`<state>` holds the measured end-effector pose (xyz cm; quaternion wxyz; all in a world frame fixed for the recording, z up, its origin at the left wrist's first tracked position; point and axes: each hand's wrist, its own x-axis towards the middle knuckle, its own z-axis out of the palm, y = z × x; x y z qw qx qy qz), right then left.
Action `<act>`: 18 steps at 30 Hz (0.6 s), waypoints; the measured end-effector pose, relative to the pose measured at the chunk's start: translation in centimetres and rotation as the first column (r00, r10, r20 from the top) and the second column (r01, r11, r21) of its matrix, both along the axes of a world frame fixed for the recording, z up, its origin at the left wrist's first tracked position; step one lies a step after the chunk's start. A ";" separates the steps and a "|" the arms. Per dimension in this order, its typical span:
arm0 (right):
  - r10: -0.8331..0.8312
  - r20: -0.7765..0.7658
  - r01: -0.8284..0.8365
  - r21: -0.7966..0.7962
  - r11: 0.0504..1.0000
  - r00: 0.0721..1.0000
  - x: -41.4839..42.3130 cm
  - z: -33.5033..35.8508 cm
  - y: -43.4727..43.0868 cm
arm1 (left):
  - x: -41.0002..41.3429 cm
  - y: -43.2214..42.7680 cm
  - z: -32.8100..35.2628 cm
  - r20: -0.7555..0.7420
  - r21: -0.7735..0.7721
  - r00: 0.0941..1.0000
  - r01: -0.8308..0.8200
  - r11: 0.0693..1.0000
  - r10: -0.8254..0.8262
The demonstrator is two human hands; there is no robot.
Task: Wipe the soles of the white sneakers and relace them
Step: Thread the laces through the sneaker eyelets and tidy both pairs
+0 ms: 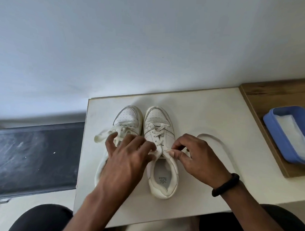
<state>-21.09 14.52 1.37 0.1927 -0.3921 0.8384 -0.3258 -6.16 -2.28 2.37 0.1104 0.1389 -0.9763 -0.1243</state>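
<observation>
- Pale wall [151,37] fills the upper half of the head view; a white table [217,114] stands against it.
- Dark panel [34,154]: to the left of the table, dusty, streaked.
- Wooden top [278,92]: adjoins the table on the right.
- Blue tray [279,137]: on the wooden top, holding a folded white cloth [296,137].
- Sneaker on the left [129,116]: white, upright on the table, toe toward the wall, largely covered by a hand. Its loose lace [102,136] hangs out to the left side.
- Sneaker on the right [158,115]: white, upright, just beside the first, toe toward the wall, laced partway up. Printed insole visible.
- Lace [211,136]: runs from the right-side sneaker's upper eyelets and loops across the table to the right.
- Left hand [127,159]: fingers spread over the left-side sneaker, thumb and forefinger reaching the throat of the other sneaker. Blur hides whether they pinch anything.
- Right hand [198,156]: fingers curled, thumb and forefinger pinching the lace just beside the top eyelets.
- Black wristband [226,184]: on the right wrist.
- Dark trousers [41,218]: knees at the bottom edge, on either side of the table.
</observation>
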 end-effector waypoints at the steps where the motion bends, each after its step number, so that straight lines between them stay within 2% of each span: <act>1: 0.000 0.015 0.000 0.019 1.000 1.000 -0.1 0.0 0.0 | -0.1 0.0 -0.1 0.000 -0.012 1.000 -0.023 1.000 0.023; 6: 0.026 0.080 -0.032 0.073 0.997 0.996 -0.6 0.6 0.6 | -0.2 0.3 -0.3 -0.037 -0.008 0.993 -0.112 0.994 0.111; 11: 0.048 0.175 -0.075 0.147 0.986 0.983 -1.5 1.8 1.6 | 0.0 -0.3 -0.2 -0.066 0.017 0.989 -0.132 0.991 0.133; 16: -0.007 0.060 -0.002 0.156 0.988 0.998 -2.6 2.0 2.2 | 0.0 -0.6 -0.3 -0.079 0.051 0.986 -0.145 0.988 0.149; 18: -0.028 0.083 0.013 0.170 0.985 0.996 -2.4 2.0 2.1 | -0.1 -0.6 -0.5 -0.080 0.065 0.985 -0.149 0.987 0.154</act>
